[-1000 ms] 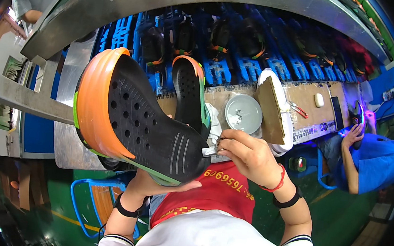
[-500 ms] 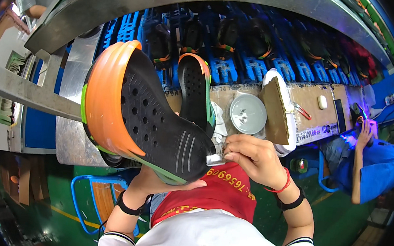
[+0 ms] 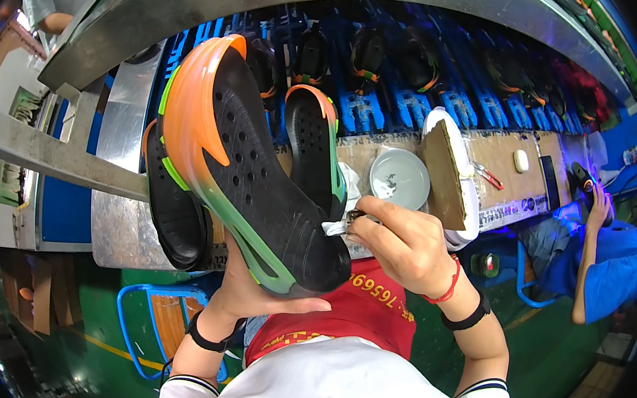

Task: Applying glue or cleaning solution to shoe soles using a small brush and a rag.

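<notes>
My left hand (image 3: 248, 293) grips a black shoe sole (image 3: 251, 146) from below, its thumb along the heel. The sole has an orange toe rim, green sides and holes in its upper face. At the heel, my right hand (image 3: 406, 246) pinches a small white cloth (image 3: 336, 228) against the black surface, with fingers closed round it. A second sole of the same colours (image 3: 312, 141) stands just behind the held one. Another dark sole (image 3: 178, 224) lies on the left, partly hidden by the held sole.
A white bowl (image 3: 399, 182) stands beyond my right hand, beside an upright cardboard piece (image 3: 443, 176). Red-handled scissors (image 3: 489, 176) and a white oval object (image 3: 521, 162) lie farther right. Blue racks (image 3: 411, 112) carry soles behind. A metal beam (image 3: 54, 154) crosses the left; a co-worker (image 3: 596, 264) sits right.
The held sole has tipped, its toe going up and away, uncovering the dark sole on the left. My right hand has moved slightly left, bringing the cloth onto the heel's upper face.
</notes>
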The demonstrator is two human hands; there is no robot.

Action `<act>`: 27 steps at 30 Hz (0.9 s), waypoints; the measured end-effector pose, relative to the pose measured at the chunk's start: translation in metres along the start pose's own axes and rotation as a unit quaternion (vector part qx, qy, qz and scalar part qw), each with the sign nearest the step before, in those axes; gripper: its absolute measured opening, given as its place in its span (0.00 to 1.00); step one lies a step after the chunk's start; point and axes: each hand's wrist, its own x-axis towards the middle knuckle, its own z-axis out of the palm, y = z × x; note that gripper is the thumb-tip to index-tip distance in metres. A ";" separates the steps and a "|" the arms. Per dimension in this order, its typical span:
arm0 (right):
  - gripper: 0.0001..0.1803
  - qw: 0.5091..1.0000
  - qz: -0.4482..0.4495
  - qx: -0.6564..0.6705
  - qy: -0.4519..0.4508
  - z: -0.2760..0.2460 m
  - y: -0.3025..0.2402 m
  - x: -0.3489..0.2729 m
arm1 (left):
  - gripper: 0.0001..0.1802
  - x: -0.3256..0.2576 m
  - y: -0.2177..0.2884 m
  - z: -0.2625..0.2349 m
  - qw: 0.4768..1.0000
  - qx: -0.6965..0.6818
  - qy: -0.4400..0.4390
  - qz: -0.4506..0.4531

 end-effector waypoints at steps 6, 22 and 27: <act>0.10 1.000 -0.011 0.001 0.025 0.003 0.003 0.008 | 0.70 -0.003 -0.002 0.002 0.999 -0.030 0.002 -0.024; 0.04 0.927 0.217 0.306 -0.014 -0.010 -0.022 -0.001 | 0.29 -0.011 -0.022 0.028 0.888 -0.438 0.120 0.070; 0.04 0.913 0.227 0.333 -0.065 -0.004 -0.031 -0.003 | 0.30 -0.003 -0.043 0.022 0.911 -0.346 0.069 0.213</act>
